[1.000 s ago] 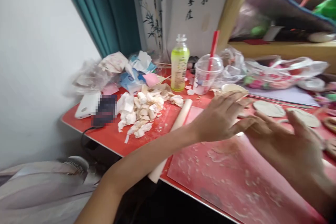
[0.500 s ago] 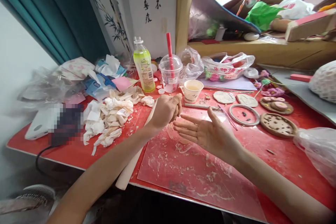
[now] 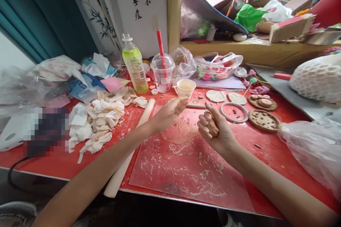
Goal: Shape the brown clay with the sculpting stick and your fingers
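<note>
Above the clear plastic sheet [image 3: 170,181], my two hands are held apart. My left hand [image 3: 170,111] is open, its fingers stretched out in front of the paper cup [image 3: 186,87]. My right hand [image 3: 215,127] is curled, thumb up, around a small brownish lump of clay [image 3: 212,128] that shows partly between fingers and palm. Smears and crumbs of clay cover the sheet below. A wooden rolling pin [image 3: 128,159] lies slanted under my left forearm. Just beyond my right hand lie a pale ring [image 3: 234,117] and a thin rod [image 3: 196,106].
Crumpled tissues [image 3: 103,117] lie on the left near a green drink bottle [image 3: 135,65] and a lidded cup with a straw [image 3: 163,74]. To the right are flat clay discs [image 3: 216,96], a spotted round piece [image 3: 264,120] and a plastic bag [image 3: 314,149].
My left hand has gone from closed to open with fingers extended. My right hand, open and palm up before, is now curled around the clay lump. The view has shifted to the right.
</note>
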